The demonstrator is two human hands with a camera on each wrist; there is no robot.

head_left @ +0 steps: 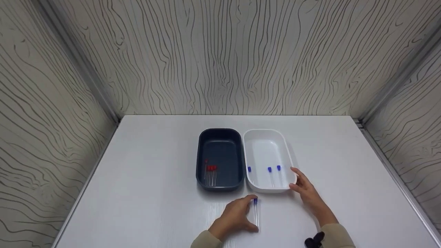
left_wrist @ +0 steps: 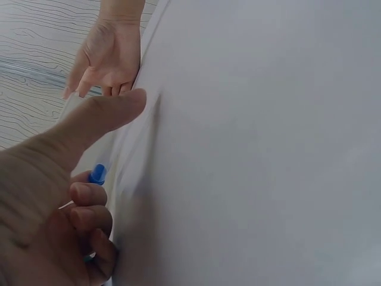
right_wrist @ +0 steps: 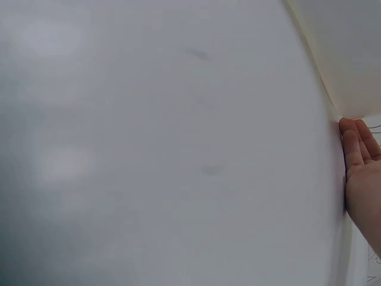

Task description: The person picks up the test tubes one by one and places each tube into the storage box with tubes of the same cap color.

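In the head view my left hand [head_left: 235, 215] spans a blue-capped test tube [head_left: 256, 214] close over the table, a fingertip at its cap and the thumb at its lower end. The left wrist view shows the blue cap [left_wrist: 97, 173] against the fingers, with the clear tube faint. My right hand [head_left: 308, 193] touches the near right corner of a white tray [head_left: 265, 148], fingers along its outer side. Several blue-capped tubes [head_left: 278, 168] lie inside that tray. Close to its left stands a dark blue tray [head_left: 225, 153] holding several red-capped tubes [head_left: 211, 168].
Both trays stand on a white table [head_left: 148, 165], with wood-patterned panels [head_left: 220, 62] behind and at the sides. A small black object [head_left: 313, 240] shows by the right sleeve [head_left: 336, 236].
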